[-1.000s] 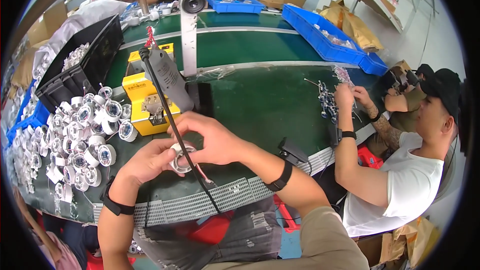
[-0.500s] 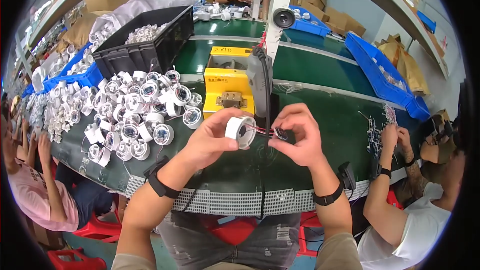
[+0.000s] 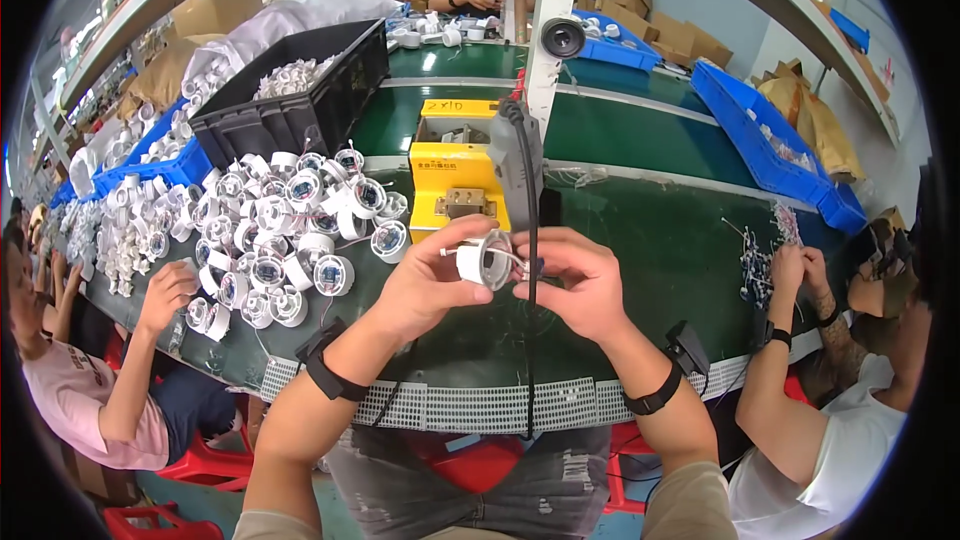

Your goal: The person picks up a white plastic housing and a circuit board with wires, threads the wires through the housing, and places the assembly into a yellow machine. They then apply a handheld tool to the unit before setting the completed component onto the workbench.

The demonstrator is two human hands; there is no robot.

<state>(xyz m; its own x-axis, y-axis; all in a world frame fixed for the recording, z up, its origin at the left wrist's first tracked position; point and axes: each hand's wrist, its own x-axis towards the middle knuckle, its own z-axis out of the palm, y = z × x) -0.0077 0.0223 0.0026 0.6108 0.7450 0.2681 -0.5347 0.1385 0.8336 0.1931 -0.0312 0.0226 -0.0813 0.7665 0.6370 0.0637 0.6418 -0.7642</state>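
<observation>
In front of the yellow machine, my left hand (image 3: 435,275) is closed around a white round plastic housing (image 3: 470,263), its open face turned to the right. A pale wire with a small plug (image 3: 445,252) lies across the housing and sticks out on its left side. My right hand (image 3: 578,283) is closed in a pinch at the housing's right, holding a small circuit board (image 3: 533,267) mostly hidden by the fingers. A dark cable hangs down in front of my right fingertips. Several similar white housings (image 3: 270,212) are heaped to the left.
A yellow machine (image 3: 440,165) with a grey side unit stands just beyond my hands. A black crate (image 3: 300,105) of white parts is at the far left, a blue tray (image 3: 770,155) at the far right. Co-workers sit on both sides; the left one's hand (image 3: 168,290) is at the heap.
My right hand has brought the circuit board leftward, close to the housing. The pale wire now shows across the housing. The left co-worker's hand has reached to the heap.
</observation>
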